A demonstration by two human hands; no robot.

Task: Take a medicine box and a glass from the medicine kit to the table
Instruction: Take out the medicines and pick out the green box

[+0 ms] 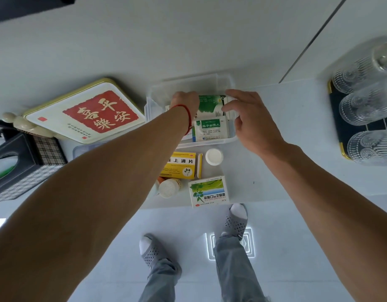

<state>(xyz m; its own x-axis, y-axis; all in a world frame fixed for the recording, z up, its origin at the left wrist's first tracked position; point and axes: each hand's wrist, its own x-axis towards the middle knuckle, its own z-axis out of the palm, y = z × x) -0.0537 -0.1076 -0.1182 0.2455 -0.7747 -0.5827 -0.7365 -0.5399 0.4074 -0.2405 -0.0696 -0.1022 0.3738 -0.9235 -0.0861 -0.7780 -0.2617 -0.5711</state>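
The medicine kit is a clear plastic bin point(157, 99) on the white table. A green-and-white medicine box point(210, 104) is tilted up inside it. My left hand point(185, 101), with a red string at the wrist, grips its left end, and my right hand point(251, 120) pinches its right end with thumb and fingers. A second green-and-white box point(211, 129) lies flat in the bin below it. Ribbed clear glasses point(367, 101) lie on a dark gold-rimmed tray point(336, 118) at the far right, apart from both hands.
In front of the bin lie a yellow medicine box point(181, 165), a white-capped bottle point(214, 156), an orange bottle point(169, 187) and a green leaf-print box point(208, 191). On the left are a red-and-cream tin tray point(85, 110), the clear lid point(83, 149) and a checked tissue box point(24, 166).
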